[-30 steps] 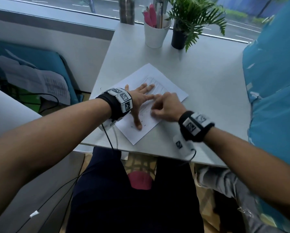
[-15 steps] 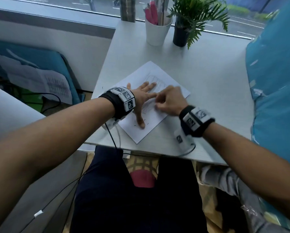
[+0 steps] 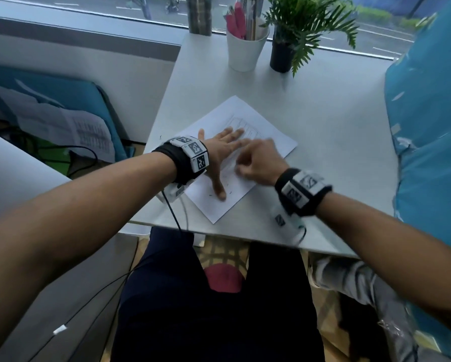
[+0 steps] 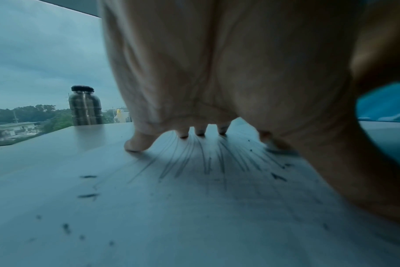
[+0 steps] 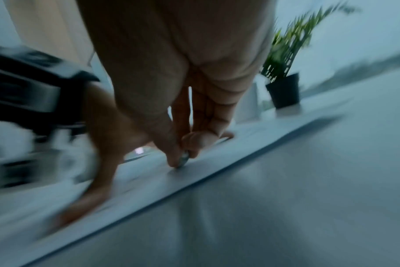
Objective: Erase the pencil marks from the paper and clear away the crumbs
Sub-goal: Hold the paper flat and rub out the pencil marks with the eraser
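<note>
A steel flask (image 3: 199,14) stands at the far left of the white table (image 3: 323,131), by the window, with a white cup of pens (image 3: 245,48) and a small potted plant (image 3: 295,30) to its right. Nearer the person, the paper (image 3: 266,126) lies turned at an angle near the table's front edge. The left hand (image 3: 220,155) lies flat on it, fingers spread and straight, thumb stretched toward the near corner. Pencil strokes (image 4: 206,159) run out beneath its fingertips, and dark crumbs (image 4: 88,196) are scattered over the sheet. Just to the right, the right hand (image 3: 258,163), blurred, is curled, thumb and fingertips pinching a small eraser (image 5: 184,160) whose tip touches the paper.
</note>
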`<state>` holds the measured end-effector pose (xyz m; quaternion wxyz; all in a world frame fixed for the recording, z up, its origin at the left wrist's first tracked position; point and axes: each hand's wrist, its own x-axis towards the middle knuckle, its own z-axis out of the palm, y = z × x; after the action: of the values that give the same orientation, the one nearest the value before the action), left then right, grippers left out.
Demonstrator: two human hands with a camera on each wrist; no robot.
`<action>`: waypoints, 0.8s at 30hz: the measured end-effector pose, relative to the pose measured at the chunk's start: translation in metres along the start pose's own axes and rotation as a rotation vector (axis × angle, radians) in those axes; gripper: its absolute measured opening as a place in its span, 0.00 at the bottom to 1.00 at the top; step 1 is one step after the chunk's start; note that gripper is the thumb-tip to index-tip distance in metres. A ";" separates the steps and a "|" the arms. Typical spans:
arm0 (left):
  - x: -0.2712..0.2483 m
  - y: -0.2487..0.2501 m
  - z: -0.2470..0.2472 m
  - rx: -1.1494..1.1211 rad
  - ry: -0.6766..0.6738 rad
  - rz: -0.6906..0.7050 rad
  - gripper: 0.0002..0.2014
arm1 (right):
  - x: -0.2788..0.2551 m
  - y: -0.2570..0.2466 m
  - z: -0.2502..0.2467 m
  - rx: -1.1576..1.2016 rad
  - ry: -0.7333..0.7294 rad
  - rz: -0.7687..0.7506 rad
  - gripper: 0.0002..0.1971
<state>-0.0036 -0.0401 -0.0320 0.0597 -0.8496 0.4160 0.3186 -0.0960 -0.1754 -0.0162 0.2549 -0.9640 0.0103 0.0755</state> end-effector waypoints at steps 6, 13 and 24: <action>-0.001 0.000 0.000 -0.003 0.014 0.003 0.83 | -0.016 -0.015 0.012 -0.005 -0.052 -0.064 0.03; -0.002 -0.002 -0.001 -0.031 0.016 0.005 0.83 | 0.016 0.017 -0.017 -0.004 0.126 0.083 0.05; 0.001 -0.004 0.000 -0.004 0.001 0.015 0.83 | 0.003 -0.004 0.000 0.056 0.066 -0.003 0.03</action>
<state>0.0002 -0.0385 -0.0333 0.0554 -0.8467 0.4217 0.3197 -0.0928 -0.1721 -0.0151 0.2813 -0.9585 0.0192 0.0428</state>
